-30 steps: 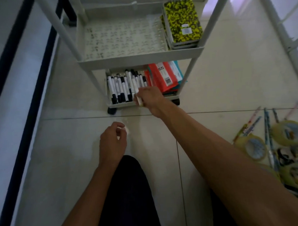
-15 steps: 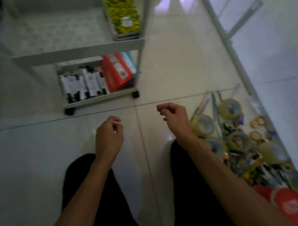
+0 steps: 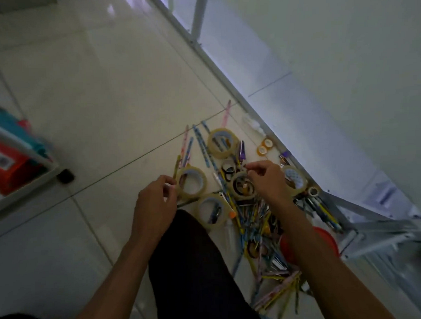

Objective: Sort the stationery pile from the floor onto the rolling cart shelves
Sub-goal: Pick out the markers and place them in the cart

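The stationery pile [image 3: 252, 220] lies on the floor tiles: several clear tape rolls, smaller rolls, and many pens and pencils. My left hand [image 3: 156, 204] is curled beside a clear tape roll [image 3: 191, 182], with a small pale thing [image 3: 168, 184] pinched at its fingertips. My right hand [image 3: 267, 181] hovers over a dark-cored tape roll [image 3: 242, 185], its fingers loosely curled and nothing seen in them. Only a corner of the rolling cart [image 3: 19, 190] shows at the left edge, its bottom shelf holding a red packet [image 3: 6, 164] and something teal.
A cart wheel [image 3: 65, 176] stands on the tile left of my hands. A red round thing [image 3: 327, 241] lies behind my right forearm. A grey metal frame [image 3: 225, 70] runs diagonally along the wall. My dark-clothed knee [image 3: 196, 267] is between my arms.
My view swung right from the cart to the pile. My right hand left the markers on the bottom shelf and came empty to the tape rolls. My left hand moved beside a roll.
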